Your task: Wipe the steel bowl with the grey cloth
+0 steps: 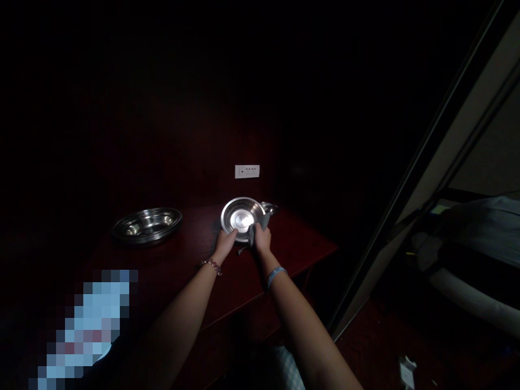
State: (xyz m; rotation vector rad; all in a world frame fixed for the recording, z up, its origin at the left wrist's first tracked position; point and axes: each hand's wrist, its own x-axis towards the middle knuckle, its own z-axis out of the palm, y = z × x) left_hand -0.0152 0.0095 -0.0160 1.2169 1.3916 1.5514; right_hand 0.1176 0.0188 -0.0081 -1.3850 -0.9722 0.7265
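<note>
A person's left hand [225, 244] is gripping the near rim of a tilted stainless steel bowl [240, 215] while the right hand [262, 239] is clamping a grey cloth [257, 232] against it, at a dark wooden table [296, 241], with a second steel bowl [147, 225] resting to the left.

Head cam, worn on person's head, looks fwd & down over own arms, which enter from bottom edge. Left hand [225, 244] & right hand [262, 239] sit nr mid-frame, steel bowl [242, 218] just ahead, fairly close. Faces dark wall w/ socket plate [247, 171] at upper middle.
</note>
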